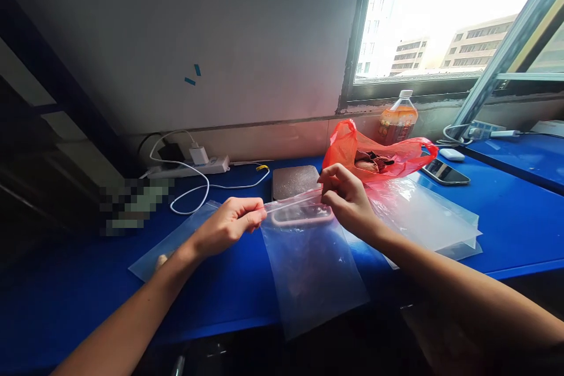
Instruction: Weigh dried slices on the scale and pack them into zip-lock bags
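A clear plastic zip bag (pixel 315 276) hangs between my hands over the front edge of the blue table. My left hand (pixel 231 223) pinches its top left corner, and my right hand (pixel 348 200) grips the top right corner. Through the film shows a pinkish rounded outline (pixel 304 222); I cannot tell whether it is inside the bag or behind it. Under my left forearm lies another clear bag (pixel 170 241) with a small beige thing in it. Right of my right hand is a stack of clear bags (pixel 427 217).
Behind the bag sits a flat grey square device (pixel 294 181). A red plastic bag (pixel 379 158) with brownish contents stands before a drink bottle (pixel 399 117). A phone (pixel 447 171) and a white case (pixel 452 154) lie at right. At back left are a power strip (pixel 215 163) and a white cable (pixel 207 188).
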